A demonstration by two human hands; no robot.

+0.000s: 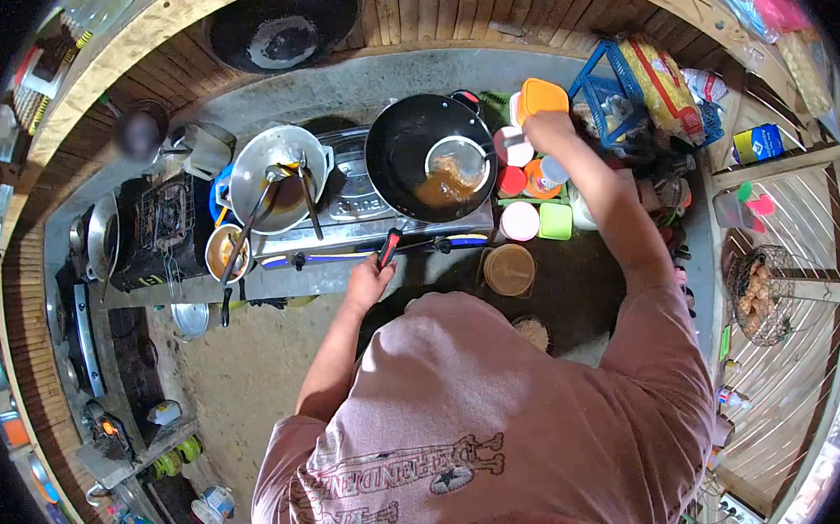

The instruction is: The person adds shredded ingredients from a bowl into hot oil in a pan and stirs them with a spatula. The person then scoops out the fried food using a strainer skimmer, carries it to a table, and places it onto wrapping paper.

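Observation:
My left hand (370, 283) is closed around the red and black handle (390, 248) of a black wok (409, 136) on the gas stove (348, 176). Over at the wok's right side, my right hand (549, 134) is closed on the handle of a round strainer (457, 164). The strainer is inside the wok, low over its right part, with brownish bits in its mesh. Brown liquid (442, 190) lies at the wok's lower right. Left of the wok, a silver pot (280, 140) holds ladles and brown liquid.
A small bowl (228, 253) with a utensil stands left of the stove knobs. Jars and containers, among them an orange-lidded one (542, 95), crowd the counter on the right beside a blue basket (611, 103). Another wok (284, 23) hangs on the wall.

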